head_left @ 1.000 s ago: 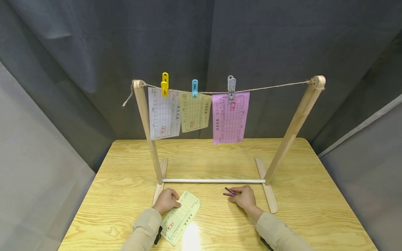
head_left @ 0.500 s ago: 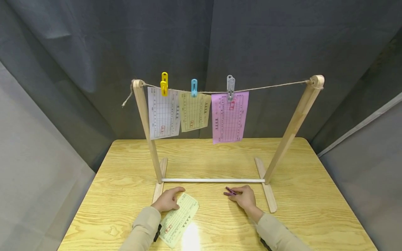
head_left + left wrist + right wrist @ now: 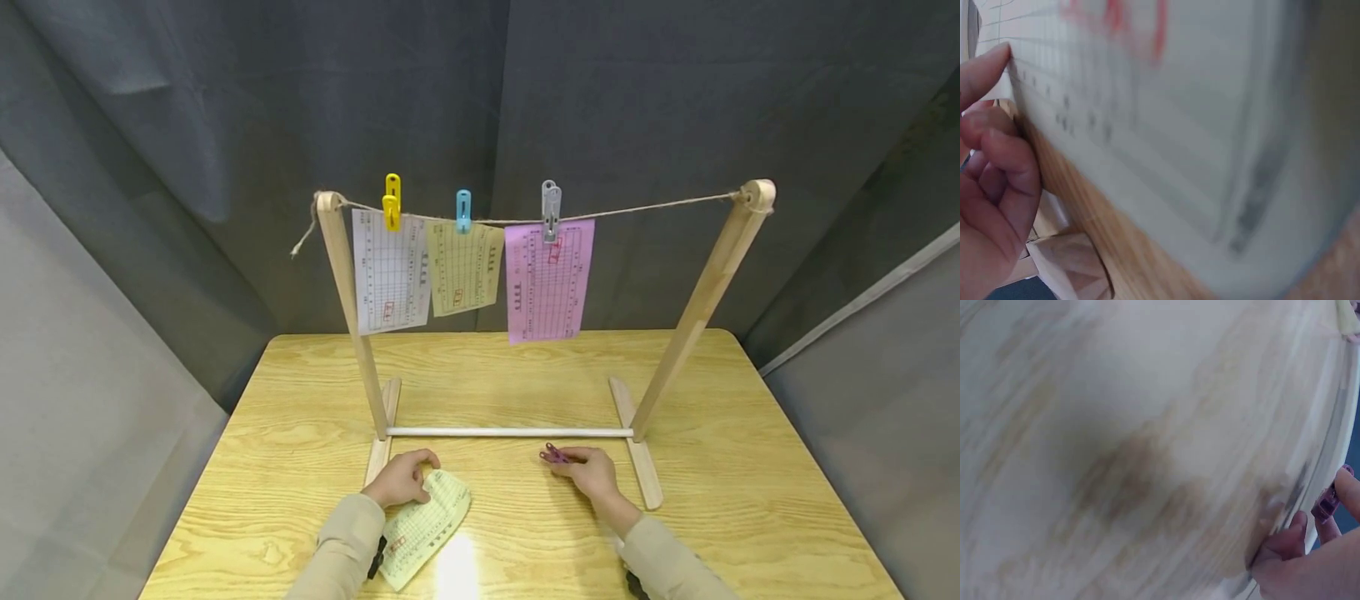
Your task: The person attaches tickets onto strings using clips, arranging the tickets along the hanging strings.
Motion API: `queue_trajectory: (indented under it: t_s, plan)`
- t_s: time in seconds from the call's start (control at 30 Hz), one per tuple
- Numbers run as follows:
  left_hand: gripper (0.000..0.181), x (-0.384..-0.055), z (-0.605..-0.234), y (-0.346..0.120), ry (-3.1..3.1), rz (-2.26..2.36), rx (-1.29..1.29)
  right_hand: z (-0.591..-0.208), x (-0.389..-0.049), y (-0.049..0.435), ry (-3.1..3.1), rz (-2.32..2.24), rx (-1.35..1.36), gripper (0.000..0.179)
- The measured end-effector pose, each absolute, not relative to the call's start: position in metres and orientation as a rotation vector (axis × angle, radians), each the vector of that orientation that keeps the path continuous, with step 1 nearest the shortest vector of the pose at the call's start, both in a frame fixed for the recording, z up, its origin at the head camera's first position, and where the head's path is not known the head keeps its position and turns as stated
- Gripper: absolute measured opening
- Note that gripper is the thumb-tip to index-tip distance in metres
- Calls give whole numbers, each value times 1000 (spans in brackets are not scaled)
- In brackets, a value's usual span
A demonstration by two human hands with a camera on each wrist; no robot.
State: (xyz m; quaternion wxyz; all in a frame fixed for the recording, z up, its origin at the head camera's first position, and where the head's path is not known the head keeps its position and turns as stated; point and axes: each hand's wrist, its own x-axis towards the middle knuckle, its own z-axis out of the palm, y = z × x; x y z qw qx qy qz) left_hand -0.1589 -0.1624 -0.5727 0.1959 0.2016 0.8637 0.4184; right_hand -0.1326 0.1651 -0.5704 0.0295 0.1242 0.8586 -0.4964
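My left hand [image 3: 402, 479] pinches a pale yellow-green printed slip [image 3: 429, 525] by its long left side, thumb on top, over the front left of the table. In the left wrist view the slip [image 3: 1166, 125] stretches close across the picture with a red stamp on it, the other fingers curled beneath its edge. My right hand [image 3: 592, 477] holds a purple clothespin [image 3: 554, 454] between thumb and fingers, in front of the white crossbar. The right wrist view catches the clothespin [image 3: 1325, 503] at its right edge, in the fingertips.
A wooden stand with two posts [image 3: 701, 308] carries a twine line [image 3: 645, 208]. White paper [image 3: 392, 271] hangs under a yellow clip [image 3: 392, 202], yellow paper [image 3: 465, 268] under a blue clip [image 3: 463, 212], pink paper [image 3: 547, 282] under a grey clip [image 3: 551, 211]. A white crossbar [image 3: 510, 432] joins the feet.
The left forefinger has stretched forward and come back to the slip, which has shifted slightly and now bends. The clothespin has turned in my right fingers, its two ends now closer together.
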Motion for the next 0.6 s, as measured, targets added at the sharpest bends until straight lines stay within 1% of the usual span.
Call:
queue_trajectory:
  t_s: [0.13,0.4,0.53,0.6]
  plan:
    - [32,-158,-574,-162,2414,1206,527,-566,-132,168,2587,-1594,416,31]
    - [10,-155,-581,-164,2481,1224,569,-555,-130,173,2444,-1749,448,32]
    - [12,-156,-584,-162,2535,1189,590,-552,-130,175,2411,-1758,457,31]
    - [21,-157,-584,-160,2550,1173,584,-551,-130,175,2402,-1773,460,29]
